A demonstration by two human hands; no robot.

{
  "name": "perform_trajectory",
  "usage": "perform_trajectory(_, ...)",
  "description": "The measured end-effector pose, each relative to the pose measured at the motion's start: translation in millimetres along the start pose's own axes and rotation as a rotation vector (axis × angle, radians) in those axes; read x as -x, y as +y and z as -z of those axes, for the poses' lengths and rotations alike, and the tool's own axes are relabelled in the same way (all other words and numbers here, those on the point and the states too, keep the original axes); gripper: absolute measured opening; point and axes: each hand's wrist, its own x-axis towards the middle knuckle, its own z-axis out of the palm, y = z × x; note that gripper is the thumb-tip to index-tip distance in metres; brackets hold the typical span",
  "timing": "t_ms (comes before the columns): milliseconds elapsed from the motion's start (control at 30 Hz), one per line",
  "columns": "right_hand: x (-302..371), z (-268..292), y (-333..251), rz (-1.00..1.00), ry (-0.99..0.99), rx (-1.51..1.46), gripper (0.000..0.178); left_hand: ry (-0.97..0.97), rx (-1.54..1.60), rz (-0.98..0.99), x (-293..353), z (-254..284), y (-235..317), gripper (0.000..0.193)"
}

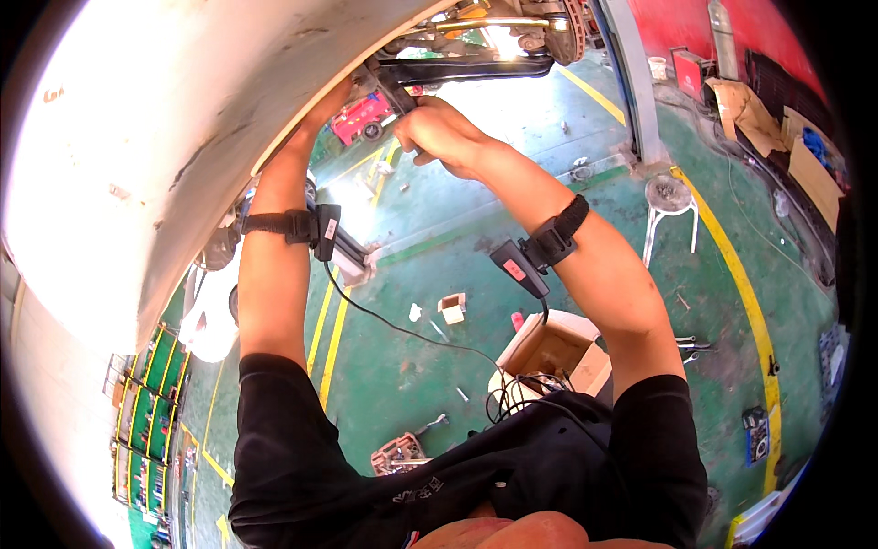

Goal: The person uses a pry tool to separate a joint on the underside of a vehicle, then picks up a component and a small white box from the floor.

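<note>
Both my arms are raised under a lifted vehicle. My left hand (335, 101) reaches up behind the edge of a pale body panel (215, 101), which hides its fingers. To its right, my right hand (441, 134) is closed, its curled fingers against the lower end of a dark metal bar (393, 88). Above the right hand runs a long black underbody part (466, 69). Beyond that lie a gold-coloured rod (485, 26) and a rusty brake disc (575, 32). Each forearm wears a black strap with a small device.
A grey lift post (631, 91) stands at the upper right. Below me are an open cardboard box (549, 352) with cables, a tool case (398, 453) and a white-legged stool (669, 194). Loose wrenches (692, 346) lie on the green floor. A red wheeled machine (360, 119) shows beyond my hands.
</note>
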Motion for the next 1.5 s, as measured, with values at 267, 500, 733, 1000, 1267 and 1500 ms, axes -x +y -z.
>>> perform_trajectory(267,3.9,-7.8,-2.5,0.124,0.11,0.28,0.021,-0.04,0.048,0.029,0.2,4.8,16.2,0.069)
perform_trajectory(500,6.9,-9.2,-3.2,0.023,0.042,0.217,0.02,-0.055,0.14,0.049,-1.5,-0.7,3.8,0.067)
perform_trajectory(733,-8.6,-9.3,13.8,0.122,0.097,0.2,0.015,0.041,-0.067,-0.137,7.0,-11.6,-28.2,0.062)
perform_trajectory(1000,-14.3,-19.9,26.3,0.147,0.157,0.175,0.013,0.125,-0.691,-0.076,15.7,17.7,-28.9,0.073)
perform_trajectory(1267,-13.7,-32.9,40.8,0.369,0.322,0.349,0.018,0.165,-0.498,0.016,14.0,7.8,-37.7,0.086)
perform_trajectory(1500,-8.7,-20.1,22.8,0.04,0.002,0.002,0.017,0.175,-0.524,0.084,19.8,9.8,-22.9,0.077)
